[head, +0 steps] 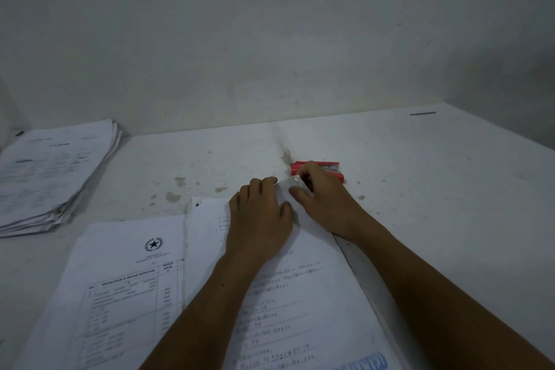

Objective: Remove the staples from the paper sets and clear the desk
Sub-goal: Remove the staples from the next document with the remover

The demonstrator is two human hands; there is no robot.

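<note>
On the stained white tabletop (pixel 390 159), the left hand (pixel 259 219) lies flat on a white printed paper set (pixel 288 294), fingers straight, pressing near its top right corner. The right hand (pixel 322 200) pinches that folded-up corner between thumb and curled fingers (the staple itself is too small to see). A small red stapler (pixel 329 167) lies just behind the right hand. A second printed sheet with a star emblem (pixel 120 279) lies beside it on the left; a thick stack of white papers (pixel 48 177) sits far left.

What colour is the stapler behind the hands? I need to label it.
Red, with a metal strip on top; the stapler shows in the head view, partly hidden by the right hand.
</note>
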